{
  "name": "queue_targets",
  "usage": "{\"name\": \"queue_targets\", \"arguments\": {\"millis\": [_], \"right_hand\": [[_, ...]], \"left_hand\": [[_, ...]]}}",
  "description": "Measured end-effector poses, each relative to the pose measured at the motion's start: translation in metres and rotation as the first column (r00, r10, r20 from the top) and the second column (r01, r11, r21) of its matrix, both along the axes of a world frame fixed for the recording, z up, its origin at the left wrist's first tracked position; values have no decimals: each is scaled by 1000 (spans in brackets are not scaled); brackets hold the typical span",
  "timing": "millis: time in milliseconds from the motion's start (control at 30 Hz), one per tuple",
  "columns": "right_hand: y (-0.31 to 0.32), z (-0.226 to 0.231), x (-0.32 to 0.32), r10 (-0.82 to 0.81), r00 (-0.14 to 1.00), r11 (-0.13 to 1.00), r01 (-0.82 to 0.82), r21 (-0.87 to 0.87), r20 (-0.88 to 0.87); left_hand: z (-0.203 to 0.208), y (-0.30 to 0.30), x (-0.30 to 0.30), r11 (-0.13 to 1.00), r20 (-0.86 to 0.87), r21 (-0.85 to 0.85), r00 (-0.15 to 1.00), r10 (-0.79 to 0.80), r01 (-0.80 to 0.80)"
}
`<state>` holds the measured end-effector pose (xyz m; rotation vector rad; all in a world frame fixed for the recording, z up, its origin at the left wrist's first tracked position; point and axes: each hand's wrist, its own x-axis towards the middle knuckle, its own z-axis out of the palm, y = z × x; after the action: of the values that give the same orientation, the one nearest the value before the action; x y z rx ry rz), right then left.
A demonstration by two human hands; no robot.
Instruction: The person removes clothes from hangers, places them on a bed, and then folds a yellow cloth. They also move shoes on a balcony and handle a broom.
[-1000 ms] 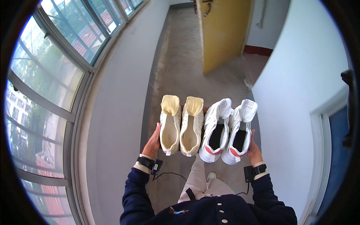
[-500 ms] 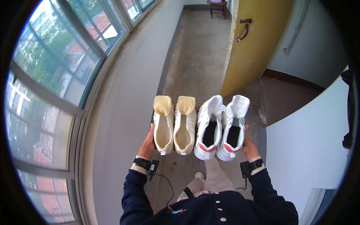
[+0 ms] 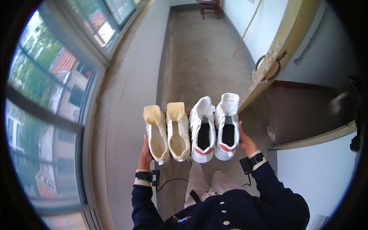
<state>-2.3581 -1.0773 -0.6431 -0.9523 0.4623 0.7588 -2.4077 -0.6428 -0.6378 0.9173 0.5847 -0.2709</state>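
Note:
Two pairs of shoes stand side by side in one row in front of me, toes away from me. On the left are a cream shoe point(image 3: 156, 138) and its mate point(image 3: 178, 140), with yellowish tongues. To the right, a white sneaker point(image 3: 202, 132) and its mate point(image 3: 227, 130) show dark insoles and red heel collars. Behind the shoes peeks a brown edge of a mostly hidden support point(image 3: 188, 111). My left hand point(image 3: 145, 156) grips the left end, my right hand point(image 3: 246, 142) the right end; the fingers of both are largely hidden.
A yellow door point(image 3: 264, 76) with a ring handle stands open at the right, beside a doorway to a darker floor point(image 3: 303, 111). Windows point(image 3: 50, 115) line the left wall. Ahead runs a concrete corridor point(image 3: 207, 50) with a small reddish-brown stool point(image 3: 209, 9) at its far end.
I have moved forward along the corridor; the door edge is nearer and a thin stick against the right wall has come into view. The shoes have shifted slightly left in view, still held.

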Motion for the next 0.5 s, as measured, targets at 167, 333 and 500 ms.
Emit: {"name": "queue_targets", "arguments": {"millis": [167, 333, 500], "right_hand": [[-2, -3, -2, -66, 988, 997, 72, -38, 142], [2, 4, -5, -67, 978, 997, 74, -28, 196], [-2, -5, -10, -161, 874, 959, 249, -138, 458]], "left_hand": [[-7, 2, 0, 992, 166, -99, 984, -66, 83], [-2, -2, -4, 998, 140, -30, 988, -58, 63], [5, -9, 7, 987, 291, -111, 954, -76, 112]]}}
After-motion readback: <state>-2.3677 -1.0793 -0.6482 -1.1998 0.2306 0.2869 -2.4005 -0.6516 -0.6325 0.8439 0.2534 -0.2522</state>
